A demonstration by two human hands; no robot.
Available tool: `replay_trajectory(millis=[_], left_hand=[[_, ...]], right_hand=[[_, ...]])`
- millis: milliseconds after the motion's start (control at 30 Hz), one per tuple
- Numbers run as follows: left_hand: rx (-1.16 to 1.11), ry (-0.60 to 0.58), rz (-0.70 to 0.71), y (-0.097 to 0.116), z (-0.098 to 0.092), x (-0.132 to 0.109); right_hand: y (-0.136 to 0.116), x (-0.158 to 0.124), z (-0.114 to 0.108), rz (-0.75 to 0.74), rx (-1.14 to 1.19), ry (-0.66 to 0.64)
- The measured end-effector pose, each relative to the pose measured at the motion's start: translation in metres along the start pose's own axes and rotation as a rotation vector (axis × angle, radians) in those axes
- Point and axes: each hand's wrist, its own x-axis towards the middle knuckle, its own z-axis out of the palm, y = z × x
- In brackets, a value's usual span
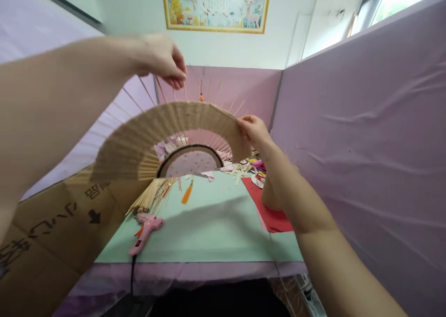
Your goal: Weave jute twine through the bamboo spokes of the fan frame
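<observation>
A large half-round fan (181,115) is held up over the table, with a pleated brown band and thin wooden sticks (133,100) that stick out past its outer edge. At its centre is a half-round panel (193,164) of pale pink patterned material with a dark rim. My left hand (165,61) is closed in a pinch on one stick tip above the band. The band's right part is gripped between the thumb and fingers of my right hand (253,128). An orange tassel (187,193) appears below the panel; its attachment is unclear.
A pink glue gun (146,231) with a black cord lies at the table's (209,247) front left. Behind it are loose wooden sticks (148,196). Red sheet material (273,218) lies at right, near cluttered scraps (242,168). A cardboard box (66,224) stands left; a lilac partition (362,135) rises right.
</observation>
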Motion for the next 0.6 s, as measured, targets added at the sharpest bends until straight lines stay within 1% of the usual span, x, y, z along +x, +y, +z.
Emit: replay_trajectory(millis=[33, 100, 133, 200, 300, 367, 433, 500, 600], left_hand=[[0.15, -0.006, 0.045, 0.009, -0.008, 0.001], [0.198, -0.027, 0.206, 0.022, -0.018, 0.001], [0.193, -0.028, 0.273, 0.027, -0.02, 0.001], [0.176, -0.036, 0.384, 0.034, -0.015, -0.002], [0.155, -0.075, 0.494, 0.041, 0.007, -0.007], [0.141, -0.126, 0.573, 0.041, 0.027, -0.008], [0.143, -0.191, 0.63, 0.034, 0.049, -0.007], [0.124, -0.254, 0.604, 0.018, 0.072, -0.003], [0.048, -0.308, 0.62, -0.022, 0.104, 0.001]], right_hand=[[-0.014, -0.007, -0.007, -0.052, -0.033, 0.036], [-0.04, -0.03, -0.024, -0.129, -0.126, 0.09], [-0.051, -0.044, -0.033, -0.164, -0.181, 0.117], [-0.069, -0.078, -0.049, -0.197, -0.259, 0.124], [-0.081, -0.133, -0.065, -0.149, -0.329, 0.153], [-0.076, -0.167, -0.067, -0.113, -0.314, 0.187], [-0.061, -0.195, -0.063, -0.081, -0.274, 0.194], [-0.037, -0.215, -0.054, -0.061, -0.29, 0.21], [0.006, -0.231, -0.037, -0.031, -0.336, 0.242]])
